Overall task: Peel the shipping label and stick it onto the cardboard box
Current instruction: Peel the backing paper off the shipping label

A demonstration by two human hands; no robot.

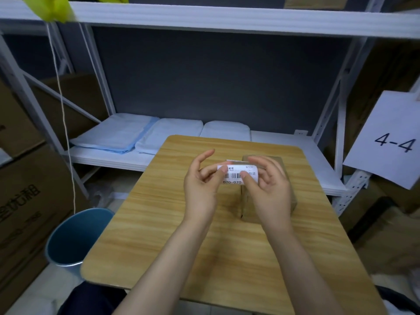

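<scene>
A white shipping label (235, 175) with a barcode and the digits 070-070 is held above the wooden table (159, 223). My left hand (201, 189) pinches its left end between thumb and forefinger. My right hand (267, 189) grips its right end, thumb on the printed face. Behind and under my right hand stands a small brown cardboard box (246, 205), mostly hidden by that hand. Whether the backing paper is still on the label cannot be told.
A blue bin (75, 237) stands on the floor left of the table. Folded pale blue and white cloths (141, 135) lie on the white shelf behind. Large cartons (25, 201) stack at the left. A sheet marked 4-4 (391, 142) hangs at the right.
</scene>
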